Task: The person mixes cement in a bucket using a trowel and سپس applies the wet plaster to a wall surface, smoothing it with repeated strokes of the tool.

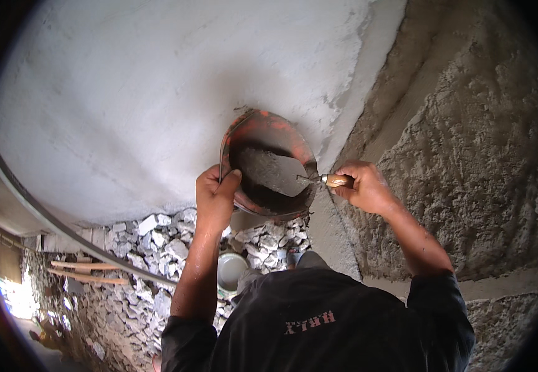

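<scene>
Blk shirt [337, 304], L hand [216, 195] gripping bowl [275, 126] edge, R hand [365, 187] holding trowel [292, 175], outside rim

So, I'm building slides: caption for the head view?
Left hand grips a mortar-smeared orange basin; right hand holds a wooden-handled trowel.

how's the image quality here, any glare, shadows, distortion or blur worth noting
Head view: fisheye rim with black corners; head view: glare burns out a bright patch at lower left; head view: soft shadow on the pale wall above the reddish bowl, whose inside is dim; head view: left hand and right hand look fairly sharp.
</scene>
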The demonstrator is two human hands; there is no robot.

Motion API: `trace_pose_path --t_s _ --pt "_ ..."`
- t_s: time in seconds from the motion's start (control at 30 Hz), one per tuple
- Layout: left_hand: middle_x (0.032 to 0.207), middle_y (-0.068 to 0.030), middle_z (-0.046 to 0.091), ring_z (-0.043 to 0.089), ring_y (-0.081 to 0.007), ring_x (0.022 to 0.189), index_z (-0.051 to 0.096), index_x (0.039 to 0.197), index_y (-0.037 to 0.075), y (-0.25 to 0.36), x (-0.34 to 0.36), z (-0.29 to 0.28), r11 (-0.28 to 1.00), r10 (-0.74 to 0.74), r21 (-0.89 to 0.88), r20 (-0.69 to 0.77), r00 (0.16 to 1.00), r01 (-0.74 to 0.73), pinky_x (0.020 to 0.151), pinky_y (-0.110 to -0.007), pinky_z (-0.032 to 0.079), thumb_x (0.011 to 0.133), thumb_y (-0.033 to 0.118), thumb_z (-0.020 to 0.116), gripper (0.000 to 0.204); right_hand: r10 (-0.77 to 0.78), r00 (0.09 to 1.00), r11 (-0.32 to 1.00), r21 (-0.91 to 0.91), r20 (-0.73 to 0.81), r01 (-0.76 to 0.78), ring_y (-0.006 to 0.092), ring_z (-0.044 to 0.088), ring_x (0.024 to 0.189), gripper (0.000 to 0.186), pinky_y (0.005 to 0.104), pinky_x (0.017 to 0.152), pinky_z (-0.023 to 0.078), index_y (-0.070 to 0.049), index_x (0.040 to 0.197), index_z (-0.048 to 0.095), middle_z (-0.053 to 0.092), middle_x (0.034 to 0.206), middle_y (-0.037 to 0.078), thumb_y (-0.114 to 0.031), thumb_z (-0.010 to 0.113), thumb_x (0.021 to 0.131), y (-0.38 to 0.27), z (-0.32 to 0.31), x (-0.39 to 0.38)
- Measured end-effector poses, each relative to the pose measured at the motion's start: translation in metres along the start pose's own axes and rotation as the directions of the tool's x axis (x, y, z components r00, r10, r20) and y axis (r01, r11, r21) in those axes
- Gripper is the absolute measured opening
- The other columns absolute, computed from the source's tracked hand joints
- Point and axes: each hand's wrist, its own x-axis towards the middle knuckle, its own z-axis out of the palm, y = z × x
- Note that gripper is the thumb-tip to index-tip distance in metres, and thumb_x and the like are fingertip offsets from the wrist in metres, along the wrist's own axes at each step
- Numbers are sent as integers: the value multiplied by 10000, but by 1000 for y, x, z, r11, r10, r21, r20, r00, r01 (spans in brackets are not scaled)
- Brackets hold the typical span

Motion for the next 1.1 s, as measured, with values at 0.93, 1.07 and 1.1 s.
trace_pose_path --t_s 0.93,1.07,1.1 --pt "700 -19 586 491 -132 597 645 875 -3 -49 31 -13 988 -156 -31 -193 969 153 568 -309 367 948 176 618 195 -685 699 700 -455 -208 550 140 672 651 364 303 588 515 -54 1061 781 739 793 42 -380 820 904 -221 -317 147" --pt "745 -46 622 561 -152 654 675 902 9 -104 40 -47 982 88 183 -227 970 -47 485 -351 398 952 192 650 191 -731 644 681 -296 -225 670 115 670 638 372 274 569 548 -2 1053 754 737 802 74 -351 798 930 -261 -387 181" --pt "732 -44 620 552 -147 651 668 866 21 -100 39 -43 986 76 163 -266 961 -33 484 -352 392 953 200 658 200 -741 633 671 -281 -224 686 111 667 632 367 272 572 566 10 1052 744 737 802 79 -338 784 943 -268 -406 189"
